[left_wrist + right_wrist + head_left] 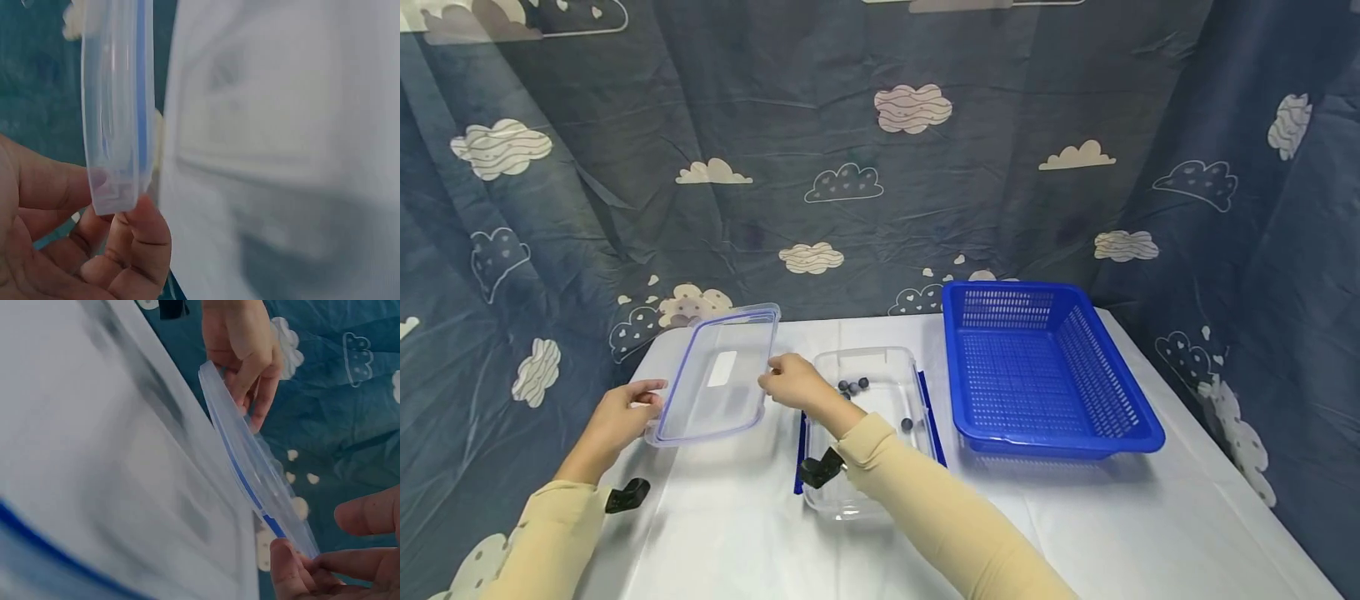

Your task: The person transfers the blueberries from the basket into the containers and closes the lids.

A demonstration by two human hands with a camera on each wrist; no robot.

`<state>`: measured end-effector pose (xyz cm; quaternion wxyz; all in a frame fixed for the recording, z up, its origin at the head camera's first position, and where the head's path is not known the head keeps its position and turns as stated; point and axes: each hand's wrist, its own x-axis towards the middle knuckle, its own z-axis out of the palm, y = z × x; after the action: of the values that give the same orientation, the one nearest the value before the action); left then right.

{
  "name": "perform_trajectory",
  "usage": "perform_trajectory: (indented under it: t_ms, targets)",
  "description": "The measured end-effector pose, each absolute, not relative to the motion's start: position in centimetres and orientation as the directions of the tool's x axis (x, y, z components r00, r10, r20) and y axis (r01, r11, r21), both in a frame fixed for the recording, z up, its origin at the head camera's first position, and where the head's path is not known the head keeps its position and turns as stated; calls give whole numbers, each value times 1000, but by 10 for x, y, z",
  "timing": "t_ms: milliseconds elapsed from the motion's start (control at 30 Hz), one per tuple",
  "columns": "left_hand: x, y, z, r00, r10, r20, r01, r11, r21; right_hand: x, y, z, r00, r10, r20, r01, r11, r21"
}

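A clear plastic lid with a blue seal line and a white label is held above the left side of the table. My left hand pinches its near-left corner, the thumb on one face and fingertips on the other in the left wrist view. At the lid's right edge, my right hand grips it between the fingers; the edge shows there in the right wrist view. Under my right forearm stands a clear plastic container with blue strips along both sides. Several small dark round balls lie in it, and the sleeve hides part.
A blue perforated basket stands to the right of the container. White cloth covers the table, and a dark cloud-patterned curtain hangs behind it and along both sides. Black wrist mounts stick out from the sleeves.
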<state>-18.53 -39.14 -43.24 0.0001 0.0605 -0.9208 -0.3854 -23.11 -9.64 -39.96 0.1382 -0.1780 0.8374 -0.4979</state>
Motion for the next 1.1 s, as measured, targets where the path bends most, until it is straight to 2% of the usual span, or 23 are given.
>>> perform_trajectory:
  t_ms: [167,467,700,1100]
  targets:
    - [-182,-364,-419,-996,-93,4,-58,656,752,-234,-64,-394,-900,-436,11,-220,434,-873]
    - [-173,-313,-400,-995,-61,81,40,501,865,-229,-4,-382,-903,-399,161,-346,452,-822]
    - [-163,-274,-392,-988,-37,149,123,392,912,-215,43,-380,-914,-351,203,-339,390,-856]
    - [-140,-201,-390,-971,7,238,228,321,919,-183,119,-393,-933,-247,263,-334,316,-888]
